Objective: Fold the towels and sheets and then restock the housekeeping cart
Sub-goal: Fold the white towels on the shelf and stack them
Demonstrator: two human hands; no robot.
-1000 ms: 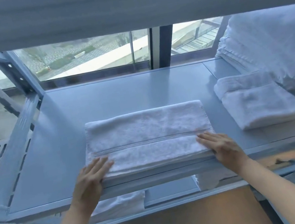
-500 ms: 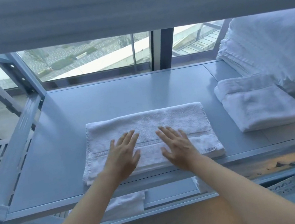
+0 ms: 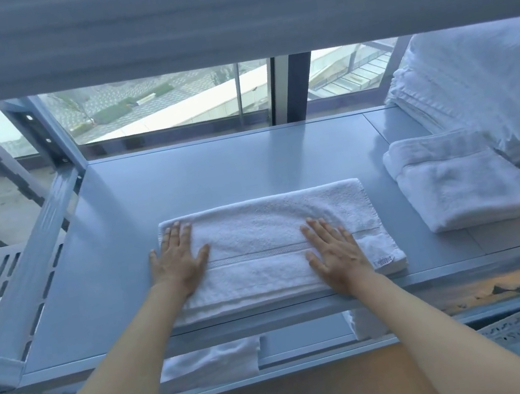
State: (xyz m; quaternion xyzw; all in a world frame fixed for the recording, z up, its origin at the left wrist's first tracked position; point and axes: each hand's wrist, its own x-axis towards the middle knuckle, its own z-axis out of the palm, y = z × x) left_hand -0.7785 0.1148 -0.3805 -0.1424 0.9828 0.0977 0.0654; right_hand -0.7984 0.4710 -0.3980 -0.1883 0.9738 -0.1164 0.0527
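Folding step, near its end by the look of it: folded towel (image 3: 271,247) lies flat at centre frame on the grey surface (image 3: 213,174), near edge almost flush with the surface's front lip. My left hand (image 3: 177,260) rests flat on the towel's left end, fingers straight and together, outer edge spilling off onto the surface. My right hand (image 3: 334,249) lies flat right of centre, fingers spread, just left of the corner label (image 3: 384,260). Neither hand grips anything; both just press down. Looks like smoothing the fold. Second folded towel (image 3: 457,182) sits at right of frame, apart from mine, with a tall linen stack (image 3: 489,87) behind it at upper right. Next move, my guess: either one more fold across, or curl fingers under both ends and lift it whole so the layers don't slide apart. More white linen (image 3: 212,365) shows on the shelf below.
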